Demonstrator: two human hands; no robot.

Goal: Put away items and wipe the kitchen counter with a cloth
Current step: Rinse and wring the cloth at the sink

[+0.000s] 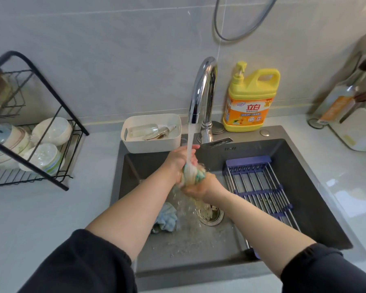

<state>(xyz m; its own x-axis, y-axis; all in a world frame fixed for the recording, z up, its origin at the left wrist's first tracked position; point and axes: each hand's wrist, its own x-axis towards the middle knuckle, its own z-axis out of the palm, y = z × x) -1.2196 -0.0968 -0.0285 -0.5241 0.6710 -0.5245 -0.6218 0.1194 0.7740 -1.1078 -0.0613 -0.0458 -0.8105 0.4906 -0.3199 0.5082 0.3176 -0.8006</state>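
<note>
The bunched, multicoloured cloth sits over the middle of the dark sink, directly under the running water from the chrome faucet. Both grips are clenched on it: the left hand wraps the upper part and the right hand cups and squeezes it from below. Water splashes down around the drain, and 1 crumpled blue cloth lies on the basin floor just left of it, under the left forearm. A purple slatted rack fills the right part of the basin, leaving the left and centre open for the arms. A white bin overhangs the sink's back-left edge, and a yellow detergent bottle stands behind the rim, just right of the faucet. On the pale tabletop, a black dish rack with bowls stands to the left, well apart from the sink edge.
</note>
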